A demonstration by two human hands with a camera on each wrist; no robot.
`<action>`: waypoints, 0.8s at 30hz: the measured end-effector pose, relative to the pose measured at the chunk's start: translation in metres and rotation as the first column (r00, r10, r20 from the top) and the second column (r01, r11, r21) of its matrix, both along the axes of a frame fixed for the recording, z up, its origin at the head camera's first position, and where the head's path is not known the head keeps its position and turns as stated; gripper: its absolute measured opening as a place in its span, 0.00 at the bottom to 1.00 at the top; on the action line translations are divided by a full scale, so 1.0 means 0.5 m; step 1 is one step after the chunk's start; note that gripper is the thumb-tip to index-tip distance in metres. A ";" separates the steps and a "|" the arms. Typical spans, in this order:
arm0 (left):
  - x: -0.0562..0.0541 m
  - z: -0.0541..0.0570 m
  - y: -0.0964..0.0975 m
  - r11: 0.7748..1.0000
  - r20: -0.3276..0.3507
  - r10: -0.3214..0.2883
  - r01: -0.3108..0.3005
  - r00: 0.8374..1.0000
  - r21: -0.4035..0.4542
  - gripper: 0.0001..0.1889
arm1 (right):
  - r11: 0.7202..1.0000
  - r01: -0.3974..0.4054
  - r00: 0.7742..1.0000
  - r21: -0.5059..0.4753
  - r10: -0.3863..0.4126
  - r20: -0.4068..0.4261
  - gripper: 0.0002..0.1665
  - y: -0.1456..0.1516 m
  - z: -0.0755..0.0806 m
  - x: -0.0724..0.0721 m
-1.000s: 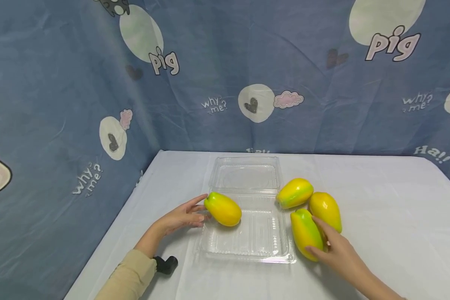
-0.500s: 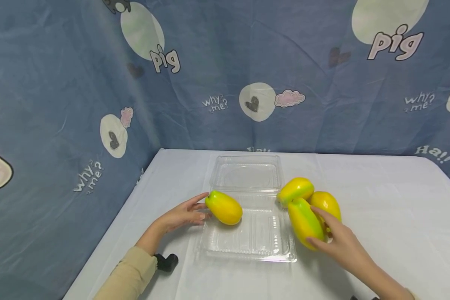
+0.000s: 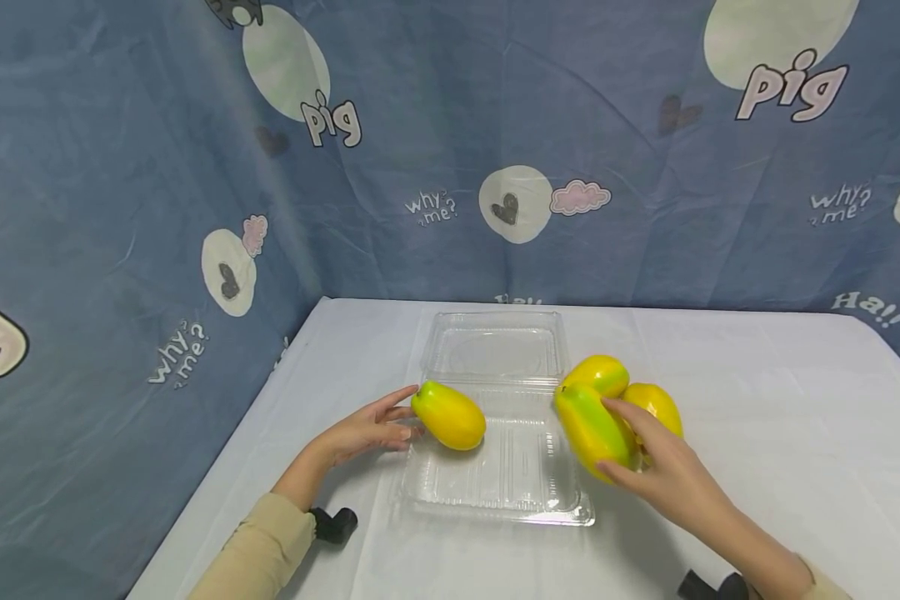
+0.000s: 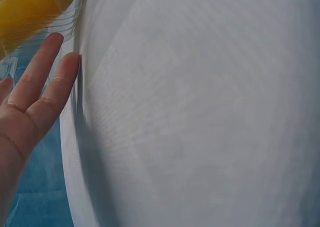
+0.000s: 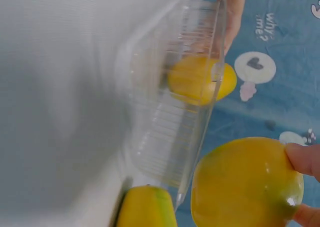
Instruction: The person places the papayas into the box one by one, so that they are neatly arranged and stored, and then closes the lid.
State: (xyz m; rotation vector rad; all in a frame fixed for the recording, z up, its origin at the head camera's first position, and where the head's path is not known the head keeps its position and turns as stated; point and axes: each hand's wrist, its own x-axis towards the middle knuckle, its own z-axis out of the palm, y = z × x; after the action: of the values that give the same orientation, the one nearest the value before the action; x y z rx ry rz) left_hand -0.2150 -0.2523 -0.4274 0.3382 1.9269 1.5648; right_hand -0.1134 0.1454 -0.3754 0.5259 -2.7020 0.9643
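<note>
In the head view, my right hand (image 3: 663, 458) grips a yellow-green papaya (image 3: 591, 427), thumb on its near side and fingers on its far side. This papaya is raised beside the right wall of a clear plastic clamshell box (image 3: 528, 493). Another papaya (image 3: 452, 418) lies inside the box at its left side. My left hand (image 3: 363, 431) is at the box's left edge with its fingers extended; whether they touch the box or papaya cannot be told. In the right wrist view, the held papaya (image 5: 245, 182) is close to the camera, above the box's rim.
Two more papayas lie right of the box, one behind the held fruit (image 3: 603, 372) and one beside it (image 3: 656, 404). The box's lid (image 3: 492, 346) lies open towards the back. A white cloth (image 3: 780, 433) covers the table, and a blue printed curtain (image 3: 420, 108) hangs behind.
My right hand has lifted the papaya off the table and carried it left and away from me, towards the box. The left hand stays in place.
</note>
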 end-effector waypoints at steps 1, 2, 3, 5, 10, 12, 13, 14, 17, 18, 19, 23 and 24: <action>0.000 0.000 0.000 1.000 -0.001 0.000 0.000 1.000 0.001 0.42 | 1.000 -0.001 1.000 0.001 0.001 -0.004 0.39 -0.002 0.001 -0.001; 0.000 -0.001 -0.001 1.000 -0.004 -0.001 0.001 1.000 0.001 0.42 | 1.000 -0.003 1.000 -0.002 0.003 -0.010 0.39 -0.004 0.002 -0.001; 0.000 -0.001 -0.001 1.000 -0.005 -0.002 0.002 1.000 0.001 0.42 | 1.000 -0.006 1.000 -0.006 0.006 -0.014 0.39 -0.006 0.003 -0.002; 0.000 -0.001 -0.001 1.000 -0.009 -0.007 0.007 1.000 0.001 0.42 | 1.000 -0.015 0.999 -0.015 0.014 -0.029 0.39 -0.010 0.007 -0.004; 0.000 0.000 -0.001 1.000 -0.015 -0.004 0.004 1.000 -0.005 0.42 | 0.998 -0.047 0.997 -0.031 0.045 -0.066 0.39 -0.024 0.013 -0.010; 0.001 0.000 -0.001 1.000 -0.014 -0.001 0.001 1.000 -0.006 0.42 | 0.998 -0.058 0.996 -0.033 0.056 -0.072 0.39 -0.030 0.015 -0.012; 0.000 0.000 -0.001 1.000 -0.014 0.000 -0.001 1.000 -0.007 0.42 | 0.997 -0.064 0.995 -0.036 0.061 -0.074 0.39 -0.034 0.016 -0.013; 0.000 0.000 -0.001 1.000 -0.014 0.001 -0.001 1.000 -0.008 0.42 | 0.997 -0.069 0.995 -0.040 0.066 -0.074 0.39 -0.038 0.018 -0.014; 0.001 0.001 -0.001 1.000 -0.012 0.001 -0.001 1.000 -0.010 0.42 | 0.995 -0.081 0.994 -0.055 0.078 -0.071 0.39 -0.051 0.019 -0.016; 0.001 0.001 0.000 1.000 -0.012 0.002 -0.002 1.000 -0.012 0.41 | 0.995 -0.085 0.994 -0.059 0.080 -0.073 0.39 -0.056 0.019 -0.016; 0.001 0.001 -0.001 1.000 -0.011 0.002 -0.002 1.000 -0.012 0.41 | 0.994 -0.090 0.994 -0.063 0.085 -0.072 0.39 -0.061 0.018 -0.017; 0.000 0.000 -0.002 1.000 -0.007 0.004 -0.005 1.000 -0.012 0.41 | 0.992 -0.105 0.993 -0.067 0.101 -0.063 0.39 -0.080 0.014 -0.020; 0.000 -0.001 -0.003 1.000 -0.007 0.004 -0.004 1.000 -0.011 0.41 | 0.992 -0.108 0.993 -0.068 0.104 -0.057 0.40 -0.084 0.014 -0.021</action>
State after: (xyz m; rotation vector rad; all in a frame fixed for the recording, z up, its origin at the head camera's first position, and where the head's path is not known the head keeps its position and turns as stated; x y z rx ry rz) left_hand -0.2150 -0.2536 -0.4279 0.3358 1.9416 1.5571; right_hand -0.1239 0.1035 -0.3686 0.6769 -2.6049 1.0538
